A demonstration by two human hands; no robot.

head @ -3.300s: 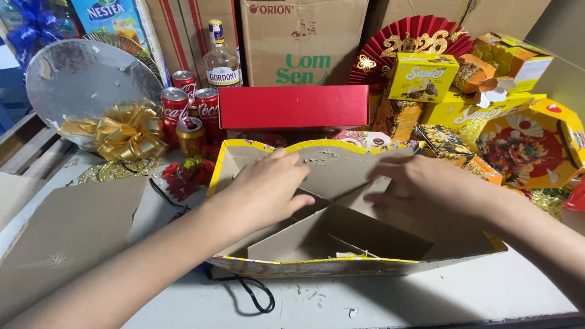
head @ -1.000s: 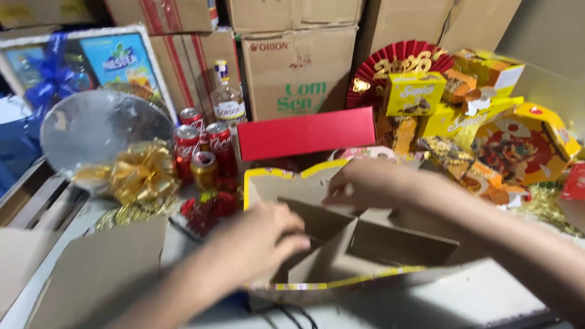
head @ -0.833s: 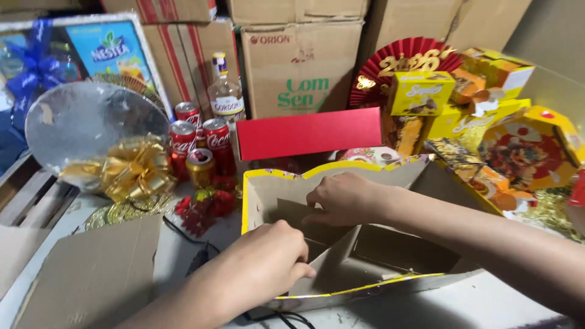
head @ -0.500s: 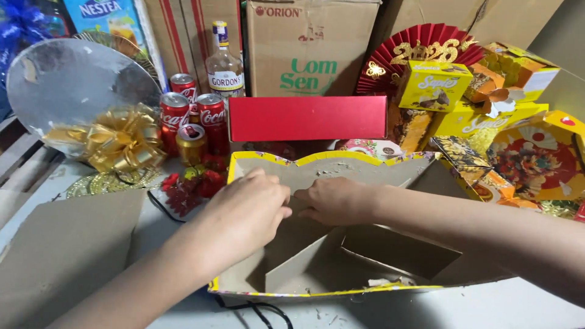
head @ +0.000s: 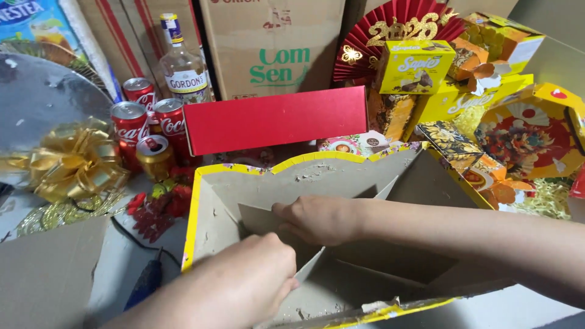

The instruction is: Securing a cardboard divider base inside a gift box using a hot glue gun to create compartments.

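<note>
four cans (head: 152,137), one bottle (head: 181,64), two hands (head: 320,218)

My pale grey tabletop (head: 119,268) carries the open, yellow-edged cardboard box (head: 210,201) right in front of me. To its left lie a flat brown cardboard sheet (head: 42,277), a blue-handled tool with a black cord (head: 145,283) and a cluster of red artificial berries (head: 155,207). Behind those stand red soda cans (head: 128,122), one gold can (head: 153,155) and a gold ribbon bow (head: 70,161).

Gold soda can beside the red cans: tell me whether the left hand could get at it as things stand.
Probably yes: the left hand is inside the yellow-edged cardboard box, the gold can just beyond its left wall, top unobstructed.
</note>
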